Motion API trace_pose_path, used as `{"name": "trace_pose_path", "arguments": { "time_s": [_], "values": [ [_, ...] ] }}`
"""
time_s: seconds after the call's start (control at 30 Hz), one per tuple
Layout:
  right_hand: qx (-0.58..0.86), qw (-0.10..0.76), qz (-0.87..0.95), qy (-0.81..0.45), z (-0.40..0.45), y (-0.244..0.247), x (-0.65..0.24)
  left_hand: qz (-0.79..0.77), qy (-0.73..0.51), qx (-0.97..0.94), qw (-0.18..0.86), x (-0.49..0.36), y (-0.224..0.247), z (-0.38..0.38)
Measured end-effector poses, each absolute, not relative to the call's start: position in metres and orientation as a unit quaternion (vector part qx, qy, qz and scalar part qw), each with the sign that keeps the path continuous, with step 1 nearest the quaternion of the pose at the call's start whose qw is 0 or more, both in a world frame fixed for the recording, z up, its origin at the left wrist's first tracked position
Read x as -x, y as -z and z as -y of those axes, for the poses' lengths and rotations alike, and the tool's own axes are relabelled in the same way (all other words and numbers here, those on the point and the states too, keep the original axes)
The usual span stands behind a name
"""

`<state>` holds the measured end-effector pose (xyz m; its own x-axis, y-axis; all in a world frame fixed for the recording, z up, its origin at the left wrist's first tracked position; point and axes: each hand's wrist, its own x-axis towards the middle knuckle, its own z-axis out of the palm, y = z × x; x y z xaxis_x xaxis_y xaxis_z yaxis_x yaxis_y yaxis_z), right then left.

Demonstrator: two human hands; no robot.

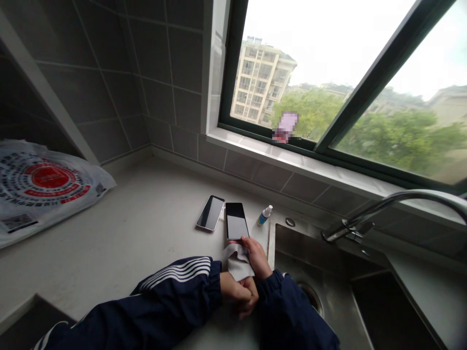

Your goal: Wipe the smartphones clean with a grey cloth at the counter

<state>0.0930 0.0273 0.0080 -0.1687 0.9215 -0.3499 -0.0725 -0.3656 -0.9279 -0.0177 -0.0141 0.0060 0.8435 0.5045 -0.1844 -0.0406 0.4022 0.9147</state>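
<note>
My right hand [258, 255] is closed at the lower end of a dark smartphone [237, 220], its fingertips on the phone's bottom edge. The phone's glossy screen faces up and reflects light. A pale grey cloth [239, 262] hangs in folds between my hands, just below the phone. My left hand [241, 294] is curled at the cloth's lower edge and grips it. A second smartphone [210, 213] lies screen up on the counter, left of the first. Right of the held phone stands a small spray bottle [264, 215] with a white cap and blue label.
The pale countertop [156, 204] runs along a tiled wall. On my right is a steel sink [328, 291] with a curved faucet [394, 197]. A printed plastic bag [51, 187] lies at the left. A window sill [262, 148] is behind, with a blurred-out pink object [287, 125] at the window.
</note>
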Motion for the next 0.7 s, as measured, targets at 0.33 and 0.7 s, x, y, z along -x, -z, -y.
{"name": "trace_pose_path", "arguments": {
  "time_s": [0.33,0.7],
  "values": [
    [0.488,0.358,0.428,-0.671,-0.02,-0.017,-0.087,-0.086,0.044,-0.526,0.845,0.022,-0.034,0.002],
    [0.482,0.221,0.487,-0.694,-0.028,-0.004,-0.096,-0.08,-0.016,-0.571,0.817,0.021,-0.025,0.007]
  ]
}}
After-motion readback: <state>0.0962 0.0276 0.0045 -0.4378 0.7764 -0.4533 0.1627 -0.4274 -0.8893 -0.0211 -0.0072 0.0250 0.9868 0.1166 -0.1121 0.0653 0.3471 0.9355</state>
